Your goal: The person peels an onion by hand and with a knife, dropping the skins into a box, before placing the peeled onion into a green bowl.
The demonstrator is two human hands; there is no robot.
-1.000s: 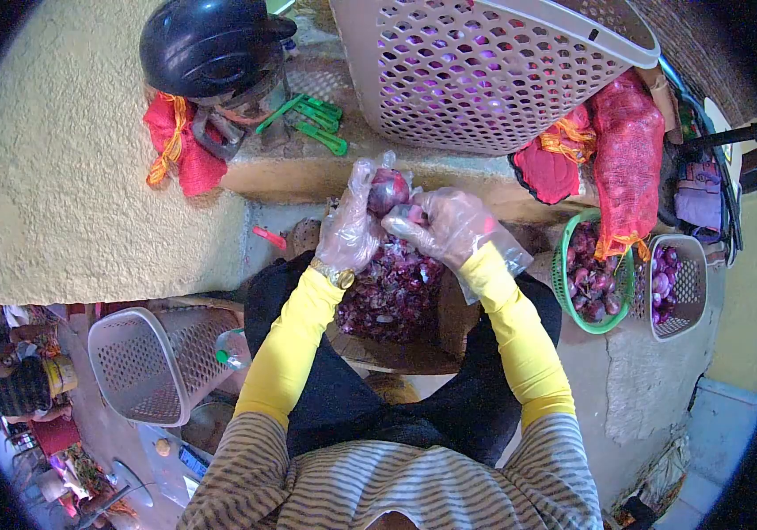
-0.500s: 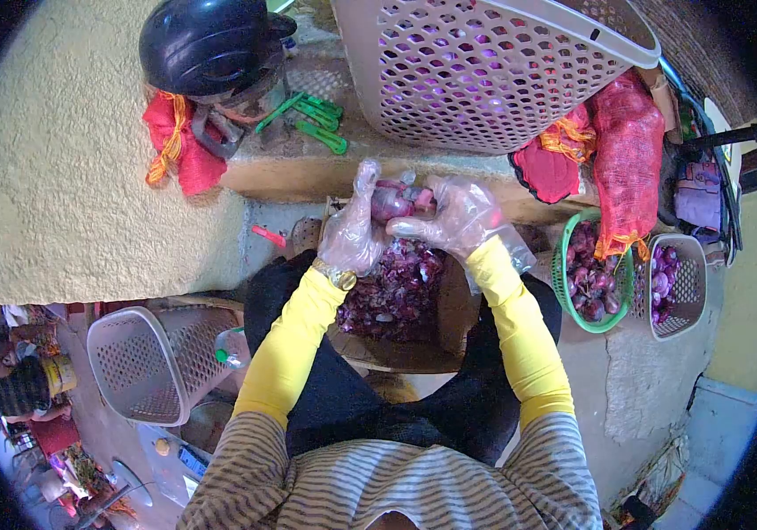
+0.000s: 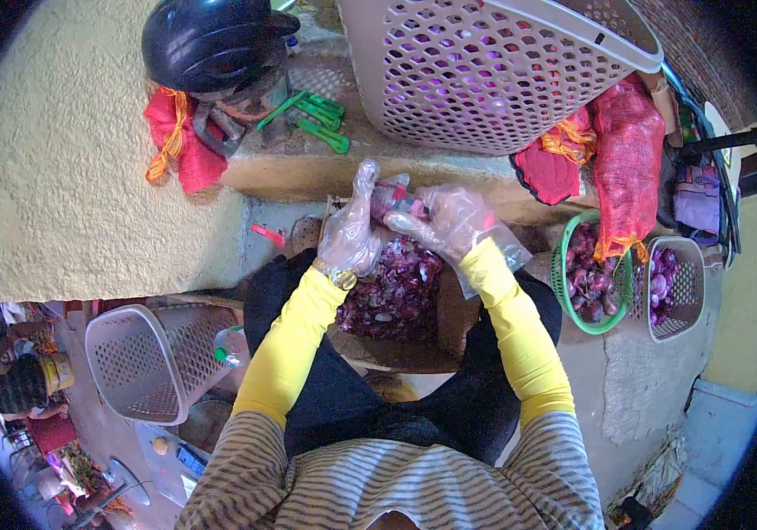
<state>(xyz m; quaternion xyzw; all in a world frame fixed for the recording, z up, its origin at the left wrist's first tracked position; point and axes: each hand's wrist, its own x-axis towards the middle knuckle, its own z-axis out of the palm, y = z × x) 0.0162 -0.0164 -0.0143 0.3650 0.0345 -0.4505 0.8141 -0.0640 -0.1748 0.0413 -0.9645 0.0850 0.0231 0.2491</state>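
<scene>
Both of my hands wear clear plastic gloves and meet above a cardboard box between my knees. Purple onion skins fill much of it. My left hand is closed round a red onion, thumb pointing up. From the right, my right hand is closed on a small pink tool, held against the onion. Its pink shows at the fingertips and through the glove; the blade, if any, is hidden.
A large perforated basket stands on the ledge ahead, near a black helmet and green-handled tools. At right are a green basket of onions, a smaller basket and a red mesh sack. Another basket lies left.
My right hand has shifted slightly left, and its fingers now cover more of the onion. The left hand stays nearly in place, still holding the onion.
</scene>
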